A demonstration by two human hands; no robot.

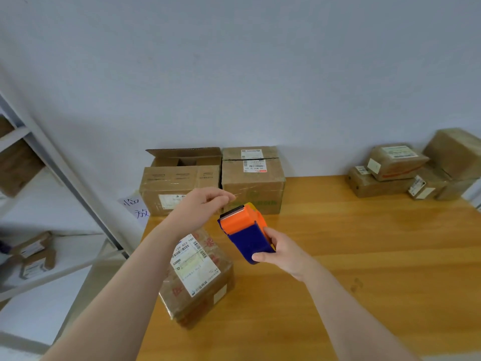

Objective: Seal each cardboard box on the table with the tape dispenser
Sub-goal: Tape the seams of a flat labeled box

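The right hand [283,252] grips the tape dispenser [244,230] by its blue body, thumb along the near side and fingers wrapped round the far side. Its forearm reaches in from the lower right, and the dispenser's orange toothed end is tilted up and away from the person. The dispenser is held in the air above the wooden table [364,243].

Just above and left of the dispenser's toothed end, the left hand [203,207] hangs palm down, wrist bent. Its fingers are curled and its thumb and fingertips are drawn together. Whether clear tape lies between them cannot be told.

Below and left of the dispenser, under the left forearm, a labelled cardboard box [200,277] sits on the table. Behind the dispenser, against the wall, stand an open box [179,178] and, touching it, a closed box [253,175]. Far right of the dispenser lies a pile of parcels [395,168].
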